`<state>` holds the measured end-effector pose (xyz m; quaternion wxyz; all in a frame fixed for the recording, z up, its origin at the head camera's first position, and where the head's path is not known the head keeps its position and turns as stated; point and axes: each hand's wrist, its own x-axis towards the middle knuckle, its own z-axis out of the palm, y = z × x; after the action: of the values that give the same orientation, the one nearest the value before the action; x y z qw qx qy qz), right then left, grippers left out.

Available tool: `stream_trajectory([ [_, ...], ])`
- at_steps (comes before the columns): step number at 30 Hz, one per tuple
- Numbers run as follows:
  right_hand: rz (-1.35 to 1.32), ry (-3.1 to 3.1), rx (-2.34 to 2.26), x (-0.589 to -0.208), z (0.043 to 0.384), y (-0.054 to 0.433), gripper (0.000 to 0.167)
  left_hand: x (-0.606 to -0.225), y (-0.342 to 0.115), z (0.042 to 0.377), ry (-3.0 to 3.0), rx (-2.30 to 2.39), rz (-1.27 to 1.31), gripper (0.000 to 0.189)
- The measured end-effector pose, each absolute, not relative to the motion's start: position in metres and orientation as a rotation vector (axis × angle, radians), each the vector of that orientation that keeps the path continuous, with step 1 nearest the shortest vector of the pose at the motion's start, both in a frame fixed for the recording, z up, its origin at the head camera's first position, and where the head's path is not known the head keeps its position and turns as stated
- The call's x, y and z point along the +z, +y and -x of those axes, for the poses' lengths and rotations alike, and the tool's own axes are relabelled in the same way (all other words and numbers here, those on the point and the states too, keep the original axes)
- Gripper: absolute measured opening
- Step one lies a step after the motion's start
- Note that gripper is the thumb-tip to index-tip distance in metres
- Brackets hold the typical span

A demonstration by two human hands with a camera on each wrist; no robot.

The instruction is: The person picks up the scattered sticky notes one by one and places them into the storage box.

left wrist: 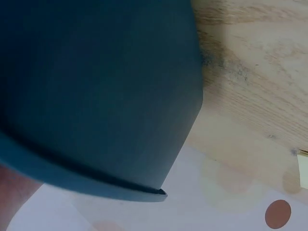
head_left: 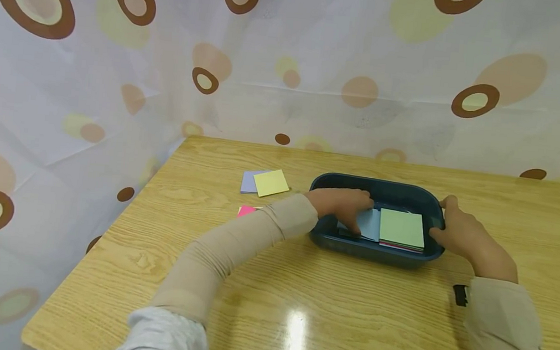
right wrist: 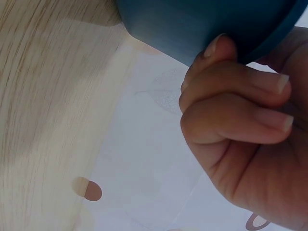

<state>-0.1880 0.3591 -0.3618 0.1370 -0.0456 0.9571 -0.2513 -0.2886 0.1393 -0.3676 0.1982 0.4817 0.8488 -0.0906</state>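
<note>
A dark blue plastic bin (head_left: 383,254) stands on the wooden table. My left hand (head_left: 349,206) reaches inside it, thumb and fingers spread about a pad of blue sticky notes (head_left: 369,225); the hand covers part of the pad. Beside the blue pad lies a stack of sticky notes (head_left: 402,228), pale green on top with a reddish layer below. At the bin's right end, my right hand (head_left: 465,233) grips the rim. The right wrist view shows its curled fingers (right wrist: 231,98) against the outside wall. In the left wrist view the bin wall (left wrist: 106,86) hides most of the hand.
Left of the bin, a yellow sticky pad (head_left: 271,183) overlaps a lilac pad (head_left: 249,182). A pink pad (head_left: 246,210) lies nearer, partly covered by the left sleeve (head_left: 250,233). A patterned curtain (head_left: 315,111) hangs behind the table (head_left: 338,308).
</note>
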Motion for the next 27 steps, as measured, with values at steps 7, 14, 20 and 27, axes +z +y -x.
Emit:
stream_trajectory([
  [7,0.126,2.774,-0.727,-0.3624,0.1885,0.3598,0.062,-0.3714,0.1412,0.2871,2.381,-0.266,-1.359,0.071],
  [14,0.121,2.771,-0.718,-0.3616,0.1889,0.3607,0.063,-0.3719,0.1421,0.285,2.383,-0.258,-1.369,0.072],
  [20,0.127,2.772,-0.715,-0.3618,0.1892,0.361,0.062,-0.3739,0.1426,0.2847,2.38,-0.263,-1.369,0.072],
  [27,0.13,2.777,-0.715,-0.3619,0.189,0.3601,0.061,-0.3775,0.1425,0.2861,2.396,-0.287,-1.367,0.075],
])
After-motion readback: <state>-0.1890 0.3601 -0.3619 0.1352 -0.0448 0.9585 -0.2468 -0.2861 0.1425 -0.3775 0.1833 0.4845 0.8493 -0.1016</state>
